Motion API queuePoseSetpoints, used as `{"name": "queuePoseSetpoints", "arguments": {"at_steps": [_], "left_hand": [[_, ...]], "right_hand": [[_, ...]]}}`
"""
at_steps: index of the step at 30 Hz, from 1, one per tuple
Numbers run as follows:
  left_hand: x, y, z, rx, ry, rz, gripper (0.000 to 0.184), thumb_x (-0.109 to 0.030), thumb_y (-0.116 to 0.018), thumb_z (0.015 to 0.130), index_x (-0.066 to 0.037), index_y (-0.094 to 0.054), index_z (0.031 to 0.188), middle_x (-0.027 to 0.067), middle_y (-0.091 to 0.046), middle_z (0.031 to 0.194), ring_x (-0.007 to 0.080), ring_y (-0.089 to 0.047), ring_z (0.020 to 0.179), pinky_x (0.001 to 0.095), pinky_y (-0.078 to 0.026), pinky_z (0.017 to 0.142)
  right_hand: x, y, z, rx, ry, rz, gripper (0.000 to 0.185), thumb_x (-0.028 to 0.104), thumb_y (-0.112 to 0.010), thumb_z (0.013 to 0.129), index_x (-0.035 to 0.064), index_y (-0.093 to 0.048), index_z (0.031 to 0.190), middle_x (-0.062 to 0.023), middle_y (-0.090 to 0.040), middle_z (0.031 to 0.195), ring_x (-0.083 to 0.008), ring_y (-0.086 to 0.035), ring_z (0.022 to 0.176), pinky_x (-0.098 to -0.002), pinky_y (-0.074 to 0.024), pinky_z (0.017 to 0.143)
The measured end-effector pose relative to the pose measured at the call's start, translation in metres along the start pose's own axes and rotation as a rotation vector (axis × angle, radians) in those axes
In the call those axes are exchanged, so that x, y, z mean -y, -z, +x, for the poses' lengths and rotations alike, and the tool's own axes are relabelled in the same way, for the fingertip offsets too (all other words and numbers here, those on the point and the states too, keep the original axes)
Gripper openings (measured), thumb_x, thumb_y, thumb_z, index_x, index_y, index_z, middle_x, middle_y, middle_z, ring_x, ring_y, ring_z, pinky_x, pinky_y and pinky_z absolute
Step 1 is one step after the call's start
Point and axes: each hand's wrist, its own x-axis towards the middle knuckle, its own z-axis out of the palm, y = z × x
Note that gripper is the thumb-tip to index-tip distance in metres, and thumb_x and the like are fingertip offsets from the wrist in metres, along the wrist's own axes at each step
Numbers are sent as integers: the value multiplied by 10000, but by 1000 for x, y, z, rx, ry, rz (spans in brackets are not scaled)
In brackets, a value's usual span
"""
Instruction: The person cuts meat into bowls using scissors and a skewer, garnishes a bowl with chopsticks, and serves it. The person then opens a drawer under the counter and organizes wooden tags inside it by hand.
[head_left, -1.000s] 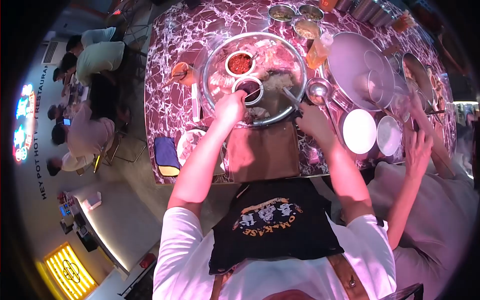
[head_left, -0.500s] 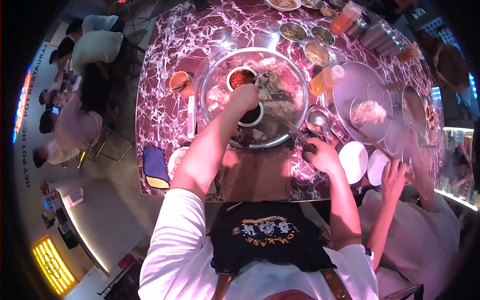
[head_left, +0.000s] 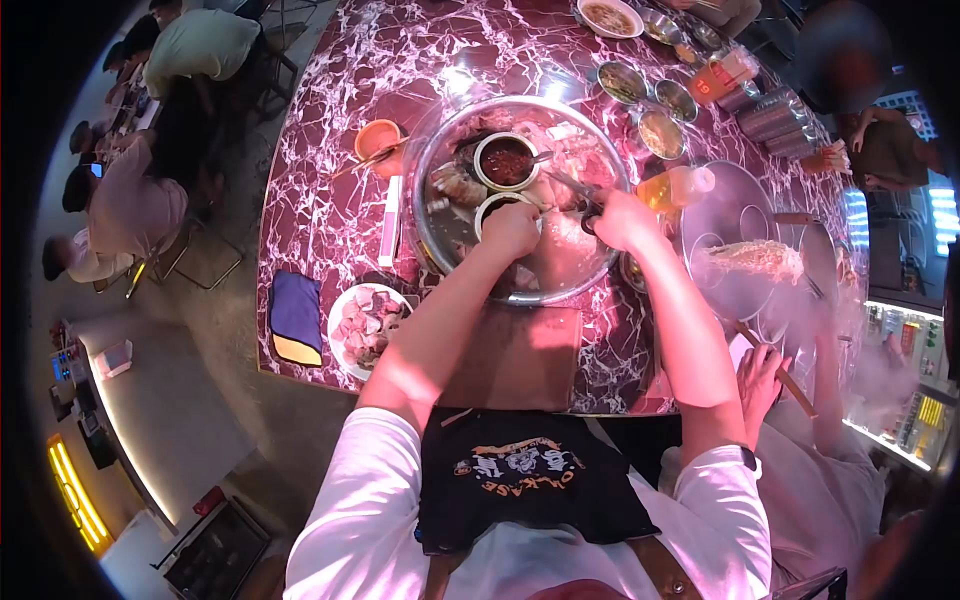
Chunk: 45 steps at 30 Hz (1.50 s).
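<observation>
A large round metal tray (head_left: 437, 262) with cut meat and other food around its inside stands in front of me. Two small white-rimmed bowls sit on it: a chili sauce bowl (head_left: 505, 165) at the back and a dark sauce bowl (head_left: 487, 208) nearer me. My left hand (head_left: 511, 231) is closed at the near rim of the dark sauce bowl, its fingertips hidden. Over the tray's right side, my right hand (head_left: 625, 220) grips black-handled scissors (head_left: 572, 184), blades pointing left toward the chili sauce bowl. A spoon handle (head_left: 542, 157) leans out of that bowl.
Left of the tray are an orange cup (head_left: 378, 140), a plate of raw meat pieces (head_left: 368, 322) and a folded blue cloth (head_left: 297, 315). An oil bottle (head_left: 680, 188) stands right. Beyond it, a co-worker's hand (head_left: 760, 378) holds a wooden handle near steaming noodles (head_left: 755, 258).
My right hand has moved up and inward over the tray with the scissors. My left hand has come down to the nearer bowl. Food around the bowls lies differently, as if the tray has turned.
</observation>
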Motion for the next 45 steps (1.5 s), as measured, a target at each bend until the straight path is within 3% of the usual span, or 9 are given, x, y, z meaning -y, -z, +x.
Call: {"name": "queuePoseSetpoints", "arguments": {"at_steps": [10,20,26,31,34,38,39,42,45], "left_hand": [[4,4,-19,-133,112,-81,270,-213,-512,898,-156,-743,1025,178,-725,993,388,-695,918,498,-545,821],[16,28,-29,-152,155,-39,290,-284,-520,939,-197,-735,1113,147,-728,1048,380,-687,966,490,-541,861],[21,31,-44,-150,188,-26,291,-289,-522,944,-192,-732,1121,162,-725,1051,389,-684,980,486,-538,877],[10,25,-57,-176,215,-99,267,-259,-573,922,-132,-743,1083,178,-724,1014,390,-679,971,473,-530,879],[12,24,-63,-181,194,-123,268,-249,-574,920,-125,-742,1088,180,-723,1017,393,-679,969,474,-529,882],[27,23,-68,-234,194,-184,274,-251,-579,920,-111,-739,1093,183,-723,1001,387,-683,949,464,-532,866],[28,23,-70,-243,199,-198,275,-252,-580,920,-109,-738,1095,182,-724,995,387,-684,945,460,-533,862],[31,26,-69,-270,205,-227,278,-253,-584,924,-99,-734,1101,181,-725,977,379,-688,933,449,-536,848],[34,27,-64,-267,211,-263,283,-246,-585,929,-85,-729,1112,183,-728,953,357,-700,917,435,-541,835]], "right_hand": [[-17,-23,33,-80,-37,244,423,273,-630,806,179,-700,1212,-175,-709,1140,-357,-670,1079,-439,-519,953],[-39,-5,-12,-41,25,55,444,188,-633,794,103,-663,1228,-214,-694,1137,-358,-656,1099,-454,-514,960],[-19,-3,-30,-225,229,-334,367,196,-663,795,47,-639,1130,-212,-672,1045,-344,-670,1014,-433,-547,867],[-15,-23,5,-326,407,-747,272,165,-537,909,47,-636,1133,-148,-655,1048,-295,-657,945,-364,-552,771],[-28,-50,25,-346,441,-675,304,172,-515,922,24,-631,1160,-168,-654,1031,-298,-664,943,-380,-557,764],[-38,-32,3,-54,305,-23,393,77,-589,859,6,-614,1244,-153,-684,1142,-357,-673,999,-453,-544,854],[-54,-44,6,-103,325,154,456,12,-619,851,28,-592,1306,-97,-708,1157,-332,-690,987,-442,-540,852],[-75,-68,13,-54,258,704,443,-4,-618,901,15,-574,1342,-103,-715,1151,-264,-693,1007,-375,-533,881],[-67,-52,3,173,-121,1019,450,-8,-616,929,1,-552,1375,-117,-690,1223,-207,-654,1097,-317,-498,949]]}}
